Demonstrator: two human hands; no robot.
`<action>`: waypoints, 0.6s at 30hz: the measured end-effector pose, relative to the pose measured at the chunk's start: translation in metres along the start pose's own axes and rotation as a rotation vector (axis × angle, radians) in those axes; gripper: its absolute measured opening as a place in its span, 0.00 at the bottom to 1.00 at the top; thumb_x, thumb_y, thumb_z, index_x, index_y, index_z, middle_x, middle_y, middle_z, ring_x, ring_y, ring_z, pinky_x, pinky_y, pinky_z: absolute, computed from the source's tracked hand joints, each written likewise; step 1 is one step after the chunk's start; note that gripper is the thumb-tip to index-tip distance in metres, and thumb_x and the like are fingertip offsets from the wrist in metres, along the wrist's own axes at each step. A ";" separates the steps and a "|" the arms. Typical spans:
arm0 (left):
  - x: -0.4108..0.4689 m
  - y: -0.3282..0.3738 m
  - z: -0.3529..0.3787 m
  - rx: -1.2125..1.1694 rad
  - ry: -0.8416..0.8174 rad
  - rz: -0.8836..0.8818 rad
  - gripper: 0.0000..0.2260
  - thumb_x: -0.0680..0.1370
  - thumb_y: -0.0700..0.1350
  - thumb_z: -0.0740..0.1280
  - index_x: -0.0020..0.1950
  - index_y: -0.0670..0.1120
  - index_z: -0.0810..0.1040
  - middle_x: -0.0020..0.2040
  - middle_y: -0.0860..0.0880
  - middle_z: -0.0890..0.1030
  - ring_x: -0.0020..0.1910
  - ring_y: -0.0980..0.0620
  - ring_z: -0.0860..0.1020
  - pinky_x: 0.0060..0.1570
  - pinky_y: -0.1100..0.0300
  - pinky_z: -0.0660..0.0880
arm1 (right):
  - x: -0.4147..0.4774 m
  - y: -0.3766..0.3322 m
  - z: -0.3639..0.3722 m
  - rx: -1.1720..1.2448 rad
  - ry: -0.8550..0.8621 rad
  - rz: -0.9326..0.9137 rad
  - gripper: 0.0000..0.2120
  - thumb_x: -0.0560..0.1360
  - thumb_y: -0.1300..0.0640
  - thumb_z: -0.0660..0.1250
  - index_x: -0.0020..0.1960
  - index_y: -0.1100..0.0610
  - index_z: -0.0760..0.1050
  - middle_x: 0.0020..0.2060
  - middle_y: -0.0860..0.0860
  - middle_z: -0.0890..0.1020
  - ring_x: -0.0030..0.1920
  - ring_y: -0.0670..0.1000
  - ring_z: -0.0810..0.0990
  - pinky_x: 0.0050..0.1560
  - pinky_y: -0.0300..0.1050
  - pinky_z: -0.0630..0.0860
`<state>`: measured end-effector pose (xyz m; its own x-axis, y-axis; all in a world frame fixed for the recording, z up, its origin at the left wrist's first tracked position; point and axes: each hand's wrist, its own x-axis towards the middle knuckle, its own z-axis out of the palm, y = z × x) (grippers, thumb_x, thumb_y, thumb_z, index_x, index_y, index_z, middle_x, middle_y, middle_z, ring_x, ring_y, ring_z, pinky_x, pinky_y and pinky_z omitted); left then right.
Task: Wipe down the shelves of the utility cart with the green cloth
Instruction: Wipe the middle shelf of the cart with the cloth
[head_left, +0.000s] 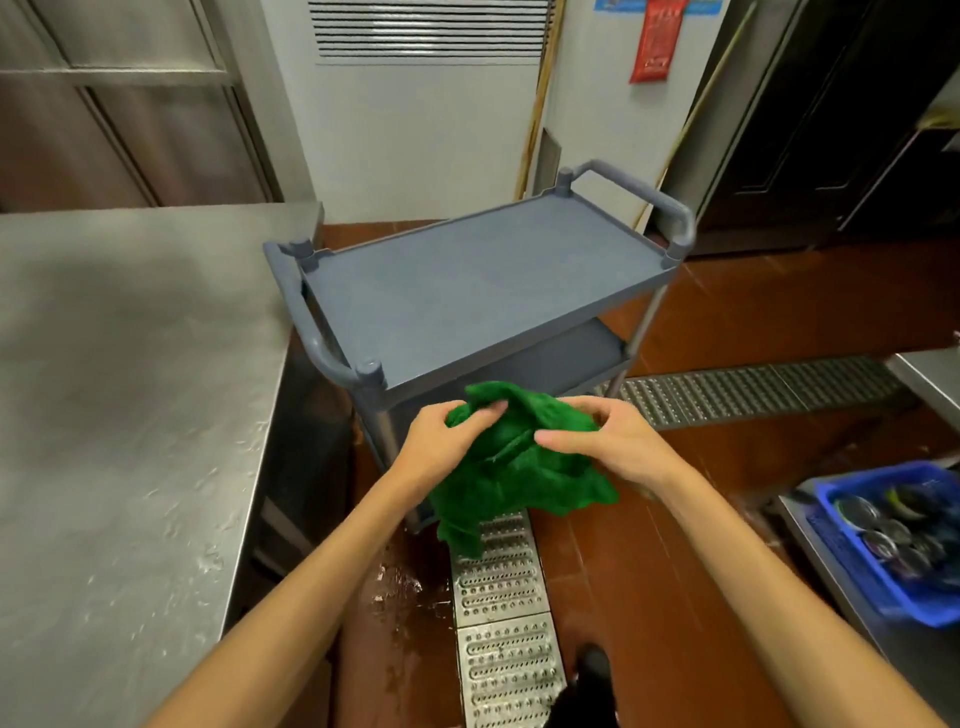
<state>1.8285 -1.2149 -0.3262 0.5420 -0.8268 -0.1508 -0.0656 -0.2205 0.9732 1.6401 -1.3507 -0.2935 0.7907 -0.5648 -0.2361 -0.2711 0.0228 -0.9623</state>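
Green cloth (519, 467), bunched and hanging in folds, is held in the air by both hands just in front of the near corner of the utility cart (483, 291). Whether it touches the cart's edge cannot be told. The left hand (441, 436) has its fingers curled into the upper left of the cloth. The right hand (608, 441) pinches the upper right between thumb and fingers.

From the head view the grey cart shows two shelves, the top shelf bare and the lower shelf (571, 358) partly hidden beneath it. It has two looped handles, one at the near-left end (301, 317) and one at the far-right end (649, 197), and four capped corner posts.

A steel table (130, 389) stands close against the cart's left side. A blue crate (883, 545) of metal tins sits on a steel surface to the right. Two runs of perforated drain grating cross the red tile floor (779, 301): one (504, 623) under the cloth, one (753, 389) beyond the cart's right legs.

Behind the cart are a white cabinet (415, 145) with a louvred vent and two wooden poles (540, 104) leaning on the wall. A red pouch (654, 41) hangs there; its pale writing is too blurred to read.
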 end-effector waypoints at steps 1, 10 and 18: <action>0.008 0.000 0.000 0.063 0.015 0.018 0.24 0.71 0.64 0.71 0.44 0.41 0.84 0.40 0.41 0.85 0.42 0.41 0.84 0.49 0.42 0.81 | 0.007 0.001 -0.011 -0.138 -0.006 -0.019 0.18 0.65 0.49 0.81 0.53 0.51 0.84 0.45 0.50 0.88 0.46 0.49 0.87 0.45 0.42 0.82; 0.088 0.012 0.027 0.028 0.017 -0.060 0.22 0.79 0.62 0.62 0.48 0.46 0.85 0.39 0.45 0.85 0.36 0.47 0.83 0.46 0.48 0.81 | 0.097 0.031 -0.107 -0.570 0.052 -0.222 0.18 0.79 0.40 0.63 0.38 0.51 0.78 0.29 0.46 0.79 0.31 0.42 0.75 0.34 0.39 0.68; 0.142 0.013 0.100 0.614 -0.176 0.251 0.40 0.65 0.68 0.76 0.73 0.61 0.66 0.66 0.63 0.74 0.66 0.63 0.72 0.65 0.65 0.70 | 0.176 0.028 -0.126 -0.692 -0.315 -0.329 0.15 0.78 0.35 0.58 0.44 0.43 0.77 0.32 0.39 0.78 0.35 0.39 0.77 0.35 0.38 0.68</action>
<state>1.8209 -1.3870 -0.3518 0.3072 -0.9516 -0.0101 -0.6629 -0.2217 0.7152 1.7022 -1.5536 -0.3447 0.9775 -0.1942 -0.0830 -0.1945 -0.6746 -0.7121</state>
